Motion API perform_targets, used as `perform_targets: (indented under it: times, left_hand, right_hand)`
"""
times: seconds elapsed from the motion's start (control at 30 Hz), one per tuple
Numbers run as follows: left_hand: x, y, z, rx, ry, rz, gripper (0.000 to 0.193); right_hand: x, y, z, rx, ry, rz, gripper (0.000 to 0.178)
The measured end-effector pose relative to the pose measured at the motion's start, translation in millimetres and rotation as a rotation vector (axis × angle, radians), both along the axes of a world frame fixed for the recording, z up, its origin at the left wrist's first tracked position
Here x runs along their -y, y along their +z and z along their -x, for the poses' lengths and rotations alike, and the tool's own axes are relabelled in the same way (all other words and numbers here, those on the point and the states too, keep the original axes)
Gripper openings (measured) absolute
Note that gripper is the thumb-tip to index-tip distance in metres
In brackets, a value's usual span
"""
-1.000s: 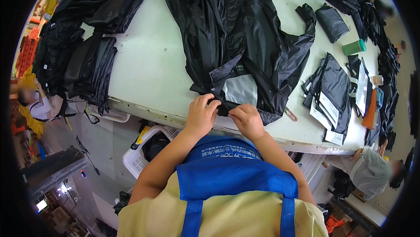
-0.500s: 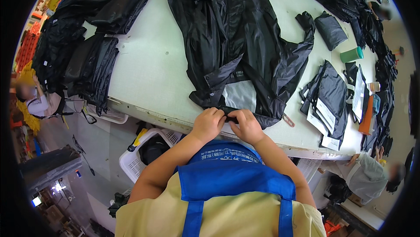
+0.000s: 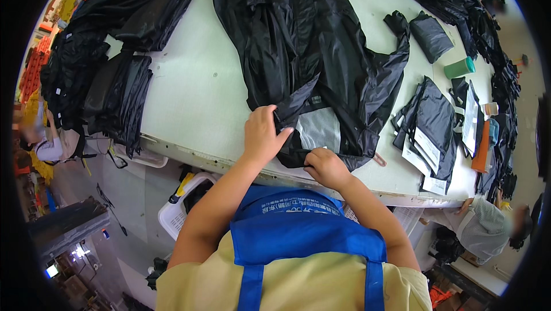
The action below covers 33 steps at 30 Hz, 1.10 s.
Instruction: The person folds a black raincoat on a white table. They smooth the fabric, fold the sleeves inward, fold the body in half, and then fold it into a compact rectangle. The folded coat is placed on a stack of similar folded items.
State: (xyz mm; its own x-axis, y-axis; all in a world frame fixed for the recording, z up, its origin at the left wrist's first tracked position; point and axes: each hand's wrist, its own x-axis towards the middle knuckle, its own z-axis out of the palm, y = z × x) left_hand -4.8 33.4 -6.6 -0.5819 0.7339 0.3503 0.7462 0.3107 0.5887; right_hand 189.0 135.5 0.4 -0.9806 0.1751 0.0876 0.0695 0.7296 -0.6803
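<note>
A black jacket (image 3: 298,41) of thin, shiny fabric lies spread on the pale table, its hem toward me. Near the hem, a light grey mesh lining patch (image 3: 319,129) shows between the folded front edges. My left hand (image 3: 263,136) rests at the jacket's lower left edge, thumb stretched away from the fingers and touching the fabric. Closed on the hem, right of the middle, is my right hand (image 3: 327,168); its fingertips pinch the black cloth. A small white tag shows by its fingers. One sleeve sticks out to the right.
Folded black garments (image 3: 117,95) are stacked on the left. To the right lie a black packet (image 3: 431,36), a green cylinder (image 3: 459,68), black bags with white papers (image 3: 430,124) and orange-handled scissors or a similar tool (image 3: 481,149). A white basket (image 3: 172,219) stands below the table edge (image 3: 195,159).
My left hand has left the hem's middle and moved up and left to the jacket's side edge, its thumb spreading. My right hand has shifted slightly down and right along the hem.
</note>
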Motion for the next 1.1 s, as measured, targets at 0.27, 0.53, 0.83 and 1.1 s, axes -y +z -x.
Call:
perform_targets:
  times: [0.27,0.53,0.83,1.1]
  left_hand:
    - [9.0,-15.4,42.0,1.209,-0.098,0.159,0.016]
    - [16.2,73.5,23.9,1.444,-0.038,0.02,0.022]
    - [25.4,64.1,1.5,1.619,-0.296,-0.157,0.03]
    - [21.2,50.2,-23.1,1.847,-0.203,-0.067,0.031]
  right_hand:
    - [-63.3,-14.9,-72.7,-0.056,-0.986,0.03,0.027]
    - [-69.0,-56.2,-179.8,0.365,-0.904,-0.303,0.04]
    - [-85.2,-4.7,-185.6,0.205,-1.294,0.336,0.015]
    - [-25.5,59.0,-18.3,-0.026,-0.702,0.718,0.031]
